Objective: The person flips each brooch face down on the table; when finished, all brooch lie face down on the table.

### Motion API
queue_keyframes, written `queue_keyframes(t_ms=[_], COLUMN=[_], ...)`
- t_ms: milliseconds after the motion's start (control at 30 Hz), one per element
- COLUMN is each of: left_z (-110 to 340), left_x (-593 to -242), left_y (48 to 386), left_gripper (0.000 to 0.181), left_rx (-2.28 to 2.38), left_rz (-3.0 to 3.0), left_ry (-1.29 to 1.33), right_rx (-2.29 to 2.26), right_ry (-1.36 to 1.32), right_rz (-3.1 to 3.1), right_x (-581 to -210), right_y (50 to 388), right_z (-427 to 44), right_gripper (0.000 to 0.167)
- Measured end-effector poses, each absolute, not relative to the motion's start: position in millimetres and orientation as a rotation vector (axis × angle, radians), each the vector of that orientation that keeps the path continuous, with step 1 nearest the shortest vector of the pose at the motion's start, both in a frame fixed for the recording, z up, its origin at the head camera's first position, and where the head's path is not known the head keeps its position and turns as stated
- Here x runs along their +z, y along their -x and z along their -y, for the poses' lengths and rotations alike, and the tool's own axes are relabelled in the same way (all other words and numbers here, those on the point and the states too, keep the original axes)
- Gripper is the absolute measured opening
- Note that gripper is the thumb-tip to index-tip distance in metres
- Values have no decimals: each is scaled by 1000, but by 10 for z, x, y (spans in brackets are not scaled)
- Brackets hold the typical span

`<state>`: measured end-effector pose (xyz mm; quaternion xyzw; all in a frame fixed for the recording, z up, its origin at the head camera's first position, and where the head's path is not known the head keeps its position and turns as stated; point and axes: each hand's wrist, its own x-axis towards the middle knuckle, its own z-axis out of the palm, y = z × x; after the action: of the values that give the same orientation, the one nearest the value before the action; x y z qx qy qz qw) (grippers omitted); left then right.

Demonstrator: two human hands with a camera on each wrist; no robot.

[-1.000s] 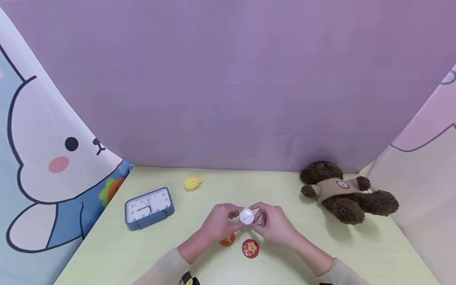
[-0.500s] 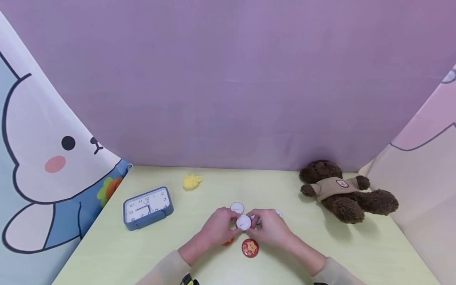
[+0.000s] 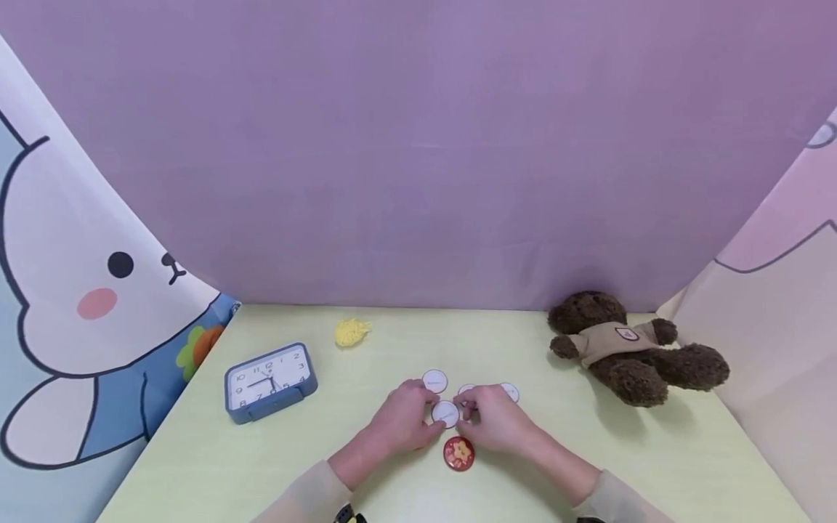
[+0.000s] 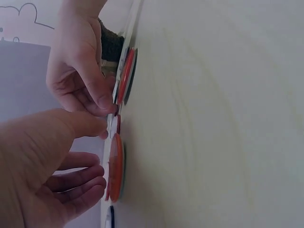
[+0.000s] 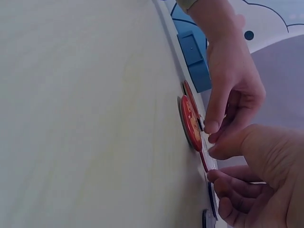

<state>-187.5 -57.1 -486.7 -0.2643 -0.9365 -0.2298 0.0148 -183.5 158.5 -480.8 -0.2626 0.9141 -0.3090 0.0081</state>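
A round badge (image 3: 446, 414), its white back facing up, lies on the table between my hands in the head view. My left hand (image 3: 407, 415) holds its left edge between thumb and index finger. From the other side my right hand (image 3: 495, 415) pinches its right edge. Nearer to me is a red badge (image 3: 459, 454) with a yellow star figure. An orange badge (image 4: 116, 166) shows in the left wrist view; my left hand covers most of it in the head view. Beyond my fingers lie white-backed badges (image 3: 434, 381), one of them partly hidden by my right hand.
A blue clock (image 3: 271, 383) lies on the left of the pale table (image 3: 216, 472). Behind it is a small yellow object (image 3: 351, 332). At the right back rests a brown plush toy (image 3: 615, 345) in a beige shirt. A purple backdrop (image 3: 418, 160) rises behind the table.
Both hands have come down and slightly nearer to me with the white-backed badge, which now lies flat. White-backed badges behind the hands have come into fuller view.
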Motion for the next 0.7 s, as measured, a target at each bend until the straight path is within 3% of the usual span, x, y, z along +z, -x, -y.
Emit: queue_keyframes(t_ms=[400, 700], left_z=[576, 457], left_x=[-4761, -4855], left_y=[1313, 1278], left_gripper=[40, 13], left_rx=[-794, -735], left_rz=[3005, 2878], left_ry=[898, 990], right_rx=[-1021, -1100], right_ry=[860, 993], right_rz=[-2746, -2760], right_x=[-4797, -4899], right_y=[1457, 1318], right_z=[-1862, -1786], right_gripper=[33, 30])
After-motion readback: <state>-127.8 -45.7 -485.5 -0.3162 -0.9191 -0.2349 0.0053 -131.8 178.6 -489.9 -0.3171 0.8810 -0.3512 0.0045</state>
